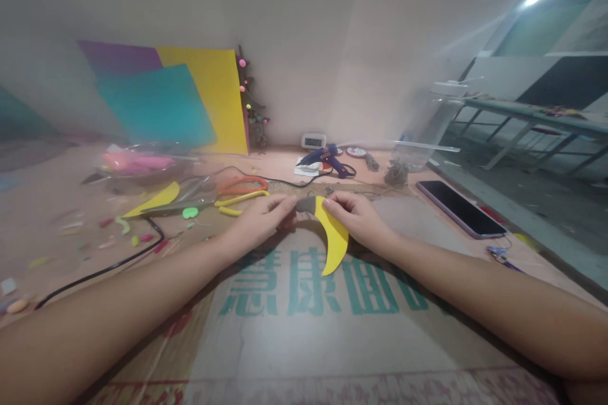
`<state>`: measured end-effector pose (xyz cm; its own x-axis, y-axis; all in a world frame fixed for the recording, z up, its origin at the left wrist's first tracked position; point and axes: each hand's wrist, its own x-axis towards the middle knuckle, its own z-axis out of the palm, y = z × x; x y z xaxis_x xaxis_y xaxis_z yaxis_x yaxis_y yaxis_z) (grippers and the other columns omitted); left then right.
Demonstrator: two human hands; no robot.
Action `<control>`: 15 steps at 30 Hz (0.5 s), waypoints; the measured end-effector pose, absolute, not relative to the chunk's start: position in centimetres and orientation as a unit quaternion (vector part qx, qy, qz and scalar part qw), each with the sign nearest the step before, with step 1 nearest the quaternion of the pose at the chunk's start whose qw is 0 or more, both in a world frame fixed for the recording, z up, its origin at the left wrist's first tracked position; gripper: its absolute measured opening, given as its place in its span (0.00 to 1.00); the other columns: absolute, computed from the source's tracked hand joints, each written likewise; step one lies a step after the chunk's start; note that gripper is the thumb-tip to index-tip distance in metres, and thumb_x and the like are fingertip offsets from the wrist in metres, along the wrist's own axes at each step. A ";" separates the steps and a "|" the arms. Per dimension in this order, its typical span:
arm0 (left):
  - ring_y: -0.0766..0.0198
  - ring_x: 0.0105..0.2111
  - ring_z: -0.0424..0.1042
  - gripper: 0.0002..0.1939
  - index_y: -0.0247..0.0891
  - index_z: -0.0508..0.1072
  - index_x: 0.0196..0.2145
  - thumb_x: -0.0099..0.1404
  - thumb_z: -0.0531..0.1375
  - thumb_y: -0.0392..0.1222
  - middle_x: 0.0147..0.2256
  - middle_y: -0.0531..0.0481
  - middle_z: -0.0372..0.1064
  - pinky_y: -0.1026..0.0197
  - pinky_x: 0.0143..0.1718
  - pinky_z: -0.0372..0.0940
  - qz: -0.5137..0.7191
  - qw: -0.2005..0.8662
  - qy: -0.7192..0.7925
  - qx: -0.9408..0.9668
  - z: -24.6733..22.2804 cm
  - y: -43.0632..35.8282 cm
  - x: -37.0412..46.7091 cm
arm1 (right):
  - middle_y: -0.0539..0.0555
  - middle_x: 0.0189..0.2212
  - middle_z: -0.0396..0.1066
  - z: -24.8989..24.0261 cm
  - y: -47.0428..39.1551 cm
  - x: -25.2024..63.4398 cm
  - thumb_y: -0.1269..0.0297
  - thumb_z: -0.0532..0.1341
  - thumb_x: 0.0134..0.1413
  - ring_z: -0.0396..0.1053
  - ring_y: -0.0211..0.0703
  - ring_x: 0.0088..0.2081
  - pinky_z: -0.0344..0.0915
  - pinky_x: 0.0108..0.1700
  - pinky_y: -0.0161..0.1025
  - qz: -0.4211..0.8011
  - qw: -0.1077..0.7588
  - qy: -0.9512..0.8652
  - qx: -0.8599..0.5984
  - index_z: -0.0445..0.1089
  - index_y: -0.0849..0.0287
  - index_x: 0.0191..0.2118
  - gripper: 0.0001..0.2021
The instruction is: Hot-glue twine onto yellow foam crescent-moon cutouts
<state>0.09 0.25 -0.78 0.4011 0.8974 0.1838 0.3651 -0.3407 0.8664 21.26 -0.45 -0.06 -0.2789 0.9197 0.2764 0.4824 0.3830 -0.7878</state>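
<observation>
A yellow crescent-shaped piece (336,242), apparently foam or card sheet, hangs point-down over the middle of the table. My right hand (358,215) pinches its upper edge between thumb and fingers. At its top left, a short dark grey piece (306,204) touches the yellow; I cannot make out its kind. The fingers of my left hand (268,218) are closed on the grey piece's other end. Just left of that hand lie scissors with yellow handles (242,204), and behind them another orange-handled tool (244,185).
A blue glue gun (325,159) with a black cord lies at the back, near a small white digital clock (314,140). Coloured sheets (156,104) lean on the wall. Foam scraps (135,240) litter the left side; a phone (460,207) lies right.
</observation>
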 end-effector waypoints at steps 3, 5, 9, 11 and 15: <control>0.68 0.22 0.63 0.20 0.36 0.68 0.29 0.64 0.54 0.57 0.23 0.54 0.65 0.67 0.22 0.55 0.322 0.381 0.448 0.742 -0.6 0.0 0.1 | 0.47 0.21 0.59 -0.1 -0.4 21.3 0.56 0.55 0.58 0.56 0.34 0.24 0.53 0.25 0.32 0.296 0.372 -0.744 -0.470 0.62 0.59 0.25 0.14; 0.69 0.20 0.62 0.19 0.36 0.68 0.29 0.63 0.54 0.56 0.22 0.55 0.64 0.67 0.20 0.54 0.308 0.377 0.462 0.741 -0.5 -0.1 0.1 | 0.47 0.21 0.59 -0.1 -0.4 21.2 0.56 0.55 0.57 0.56 0.34 0.24 0.53 0.25 0.32 0.294 0.369 -0.748 -0.468 0.62 0.59 0.24 0.15; 0.69 0.19 0.60 0.18 0.36 0.68 0.28 0.64 0.54 0.54 0.20 0.56 0.62 0.67 0.19 0.51 0.304 0.355 0.463 0.753 -0.4 -0.2 0.1 | 0.47 0.22 0.60 -0.2 -0.3 21.2 0.56 0.55 0.57 0.58 0.35 0.25 0.55 0.26 0.33 0.306 0.361 -0.754 -0.456 0.63 0.60 0.26 0.14; 0.69 0.20 0.60 0.17 0.36 0.67 0.27 0.64 0.54 0.53 0.21 0.56 0.62 0.67 0.19 0.51 0.304 0.358 0.459 0.754 -0.3 -0.2 0.2 | 0.47 0.22 0.61 -0.2 -0.2 21.2 0.57 0.55 0.57 0.58 0.35 0.25 0.55 0.27 0.32 0.307 0.353 -0.757 -0.456 0.64 0.60 0.26 0.13; 0.68 0.21 0.62 0.15 0.36 0.67 0.28 0.63 0.54 0.50 0.22 0.55 0.63 0.67 0.21 0.54 0.305 0.368 0.455 0.751 -0.1 -0.3 0.3 | 0.47 0.22 0.60 -0.3 -0.1 21.2 0.57 0.55 0.57 0.57 0.34 0.25 0.54 0.26 0.32 0.305 0.348 -0.753 -0.468 0.63 0.60 0.25 0.14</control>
